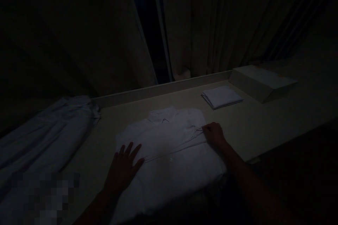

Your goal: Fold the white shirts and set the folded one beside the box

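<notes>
Very dim room; detail limited. A white button-up shirt point(169, 151) lies flat on the pale tabletop point(264, 126), collar pointing away from the person, front placket and a small button visible near its middle. The shirt sits between and under both hands.

Left hand point(123, 168): palm down, fingers spread and released, resting flat on the shirt's left edge, partly on cloth and partly on the tabletop. It grasps nothing.

Right hand point(214, 134): fingers curled at the shirt's right side, beside a fold of fabric just right of the collar. It touches the cloth and seems to pinch the fold, but the light is too poor to be sure of the grip.

Beyond the right hand, well apart from it, lies a folded white cloth point(221, 96), a neat flat square. Farther right of that stands a low pale box point(261, 82) against the tabletop's raised back edge.

Left of the left hand, well apart, a second light garment point(50, 130) lies spread out lengthwise, wrinkled.

Behind the tabletop hang dark curtains point(211, 24), with a narrow gap between them straight ahead of the hands.
</notes>
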`<state>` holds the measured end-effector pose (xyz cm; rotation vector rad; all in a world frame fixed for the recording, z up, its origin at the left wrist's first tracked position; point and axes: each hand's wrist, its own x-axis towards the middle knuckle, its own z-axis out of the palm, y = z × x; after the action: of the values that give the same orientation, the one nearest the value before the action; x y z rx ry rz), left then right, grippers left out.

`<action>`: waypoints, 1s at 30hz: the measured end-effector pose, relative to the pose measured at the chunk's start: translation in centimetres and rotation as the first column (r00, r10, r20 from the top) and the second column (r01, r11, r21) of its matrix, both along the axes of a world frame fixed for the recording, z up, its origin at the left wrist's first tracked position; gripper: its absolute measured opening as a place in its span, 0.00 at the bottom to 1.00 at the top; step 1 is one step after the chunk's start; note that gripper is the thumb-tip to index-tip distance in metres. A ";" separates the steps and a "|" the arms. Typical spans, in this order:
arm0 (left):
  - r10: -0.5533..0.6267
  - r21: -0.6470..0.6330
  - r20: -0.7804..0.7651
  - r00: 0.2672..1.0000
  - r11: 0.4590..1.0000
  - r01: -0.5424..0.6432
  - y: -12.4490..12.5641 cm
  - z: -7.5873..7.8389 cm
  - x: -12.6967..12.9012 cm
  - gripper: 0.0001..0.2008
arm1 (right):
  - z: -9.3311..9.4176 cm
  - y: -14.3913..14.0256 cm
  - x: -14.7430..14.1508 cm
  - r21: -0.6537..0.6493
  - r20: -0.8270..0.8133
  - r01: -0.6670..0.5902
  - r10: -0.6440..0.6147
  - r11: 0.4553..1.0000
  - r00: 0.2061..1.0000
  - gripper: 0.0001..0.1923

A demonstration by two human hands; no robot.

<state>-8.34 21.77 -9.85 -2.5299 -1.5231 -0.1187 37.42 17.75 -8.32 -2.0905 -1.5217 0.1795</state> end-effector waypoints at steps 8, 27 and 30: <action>-0.016 0.032 0.018 1.000 0.999 0.015 -0.1 -0.2 0.0 0.33 | 0.5 0.5 0.4 0.238 -0.241 -0.132 0.190 0.962 0.952 0.13; -0.005 0.028 0.013 1.000 1.000 0.005 0.1 -0.4 -0.1 0.33 | -0.7 0.8 1.2 0.052 -0.458 -0.085 0.099 0.995 0.883 0.14; -0.002 0.018 0.012 1.000 1.000 0.002 0.1 -0.4 -0.1 0.33 | -0.5 0.9 0.9 0.069 -0.419 -0.093 0.113 0.993 0.901 0.13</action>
<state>-8.46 21.85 -10.26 -2.5208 -1.5173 -0.1477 38.29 18.66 -8.81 -1.7847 -1.3516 0.5913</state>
